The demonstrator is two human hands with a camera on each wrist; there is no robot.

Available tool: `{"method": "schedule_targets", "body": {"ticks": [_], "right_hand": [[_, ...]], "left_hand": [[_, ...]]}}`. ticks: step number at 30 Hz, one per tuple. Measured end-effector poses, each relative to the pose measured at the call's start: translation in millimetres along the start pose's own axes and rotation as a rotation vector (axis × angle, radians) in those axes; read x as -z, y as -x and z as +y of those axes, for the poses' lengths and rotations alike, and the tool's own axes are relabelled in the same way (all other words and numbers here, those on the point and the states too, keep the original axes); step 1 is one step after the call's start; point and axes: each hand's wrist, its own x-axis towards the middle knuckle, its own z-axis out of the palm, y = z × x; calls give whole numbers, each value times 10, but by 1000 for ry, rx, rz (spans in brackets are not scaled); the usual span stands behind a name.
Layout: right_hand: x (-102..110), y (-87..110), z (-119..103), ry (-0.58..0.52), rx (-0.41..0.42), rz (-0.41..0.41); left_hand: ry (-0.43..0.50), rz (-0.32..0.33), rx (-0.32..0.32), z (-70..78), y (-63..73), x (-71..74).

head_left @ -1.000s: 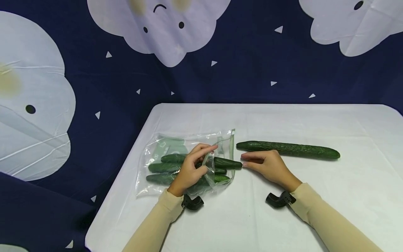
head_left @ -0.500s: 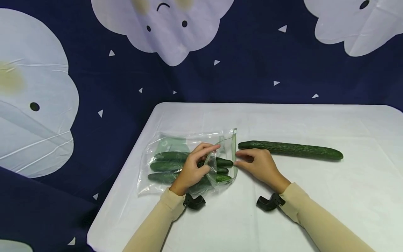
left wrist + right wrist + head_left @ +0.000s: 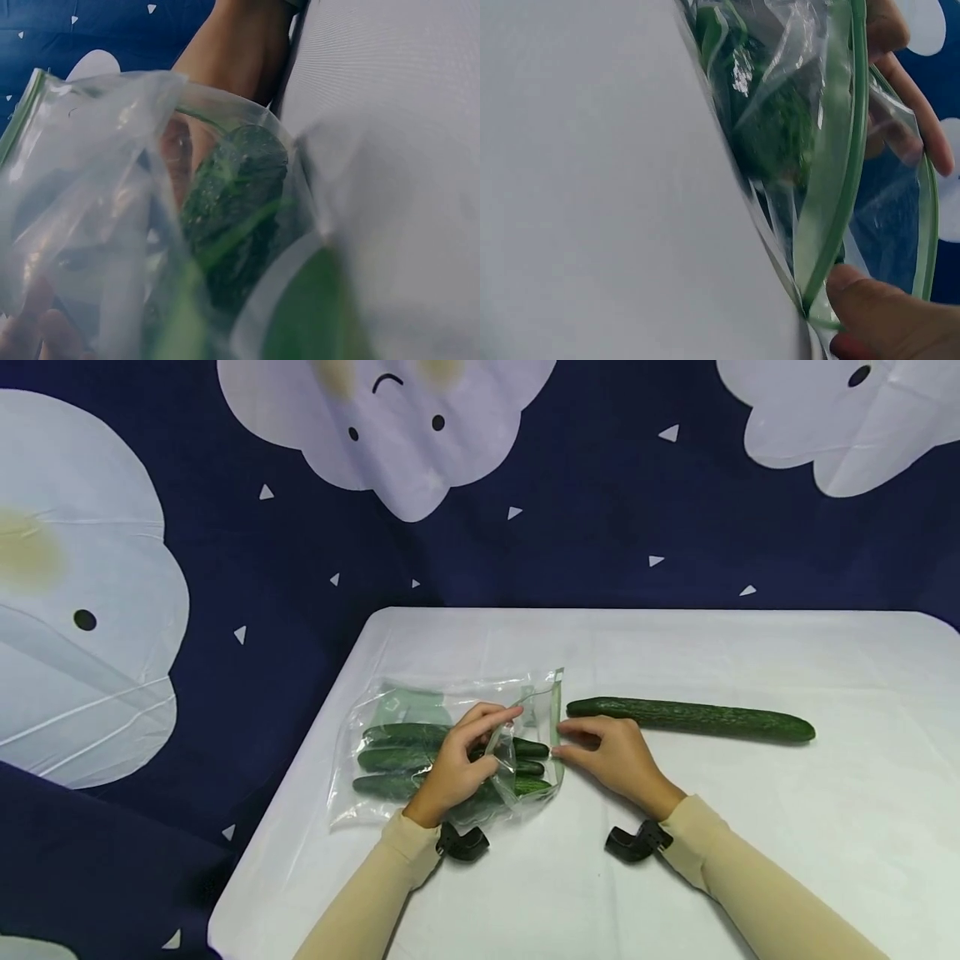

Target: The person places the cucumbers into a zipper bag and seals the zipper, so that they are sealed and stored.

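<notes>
A clear zip bag (image 3: 420, 689) with a green-edged mouth lies on the table, several cucumbers (image 3: 397, 760) side by side inside it. My left hand (image 3: 457, 768) rests over the bag and grips the upper layer of its mouth, keeping it lifted. At that mouth is my right hand (image 3: 618, 760), its thumb and index finger apart by the end of the uppermost bagged cucumber. In the right wrist view the right thumb (image 3: 870, 300) is between the bag's two green edges (image 3: 855, 142). The left wrist view shows a cucumber end (image 3: 240, 180) through blurred plastic.
One long loose cucumber (image 3: 697, 718) lies to the right of the bag, just behind my right hand. The white-covered table (image 3: 750, 668) has rounded corners. A dark blue cloth (image 3: 577, 452) printed with clouds hangs behind it.
The uppermost bagged cucumber has slid left, deeper into the bag. My right hand has followed it left to the bag's mouth. The left hand keeps its grip in nearly the same place.
</notes>
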Motion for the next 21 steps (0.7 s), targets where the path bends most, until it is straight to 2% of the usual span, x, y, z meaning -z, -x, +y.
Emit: {"method": "schedule_targets", "body": {"ticks": [4, 10, 16, 21], "right_hand": [[53, 79, 30, -30, -8, 1], [272, 221, 145, -132, -73, 63], [640, 375, 287, -161, -131, 147], [1098, 576, 449, -137, -185, 271]], "left_hand": [[11, 11, -4, -6, 14, 15], [-1, 7, -1, -37, 38, 19], [-1, 12, 2, -32, 33, 20], [-4, 9, 1, -42, 27, 29]]}}
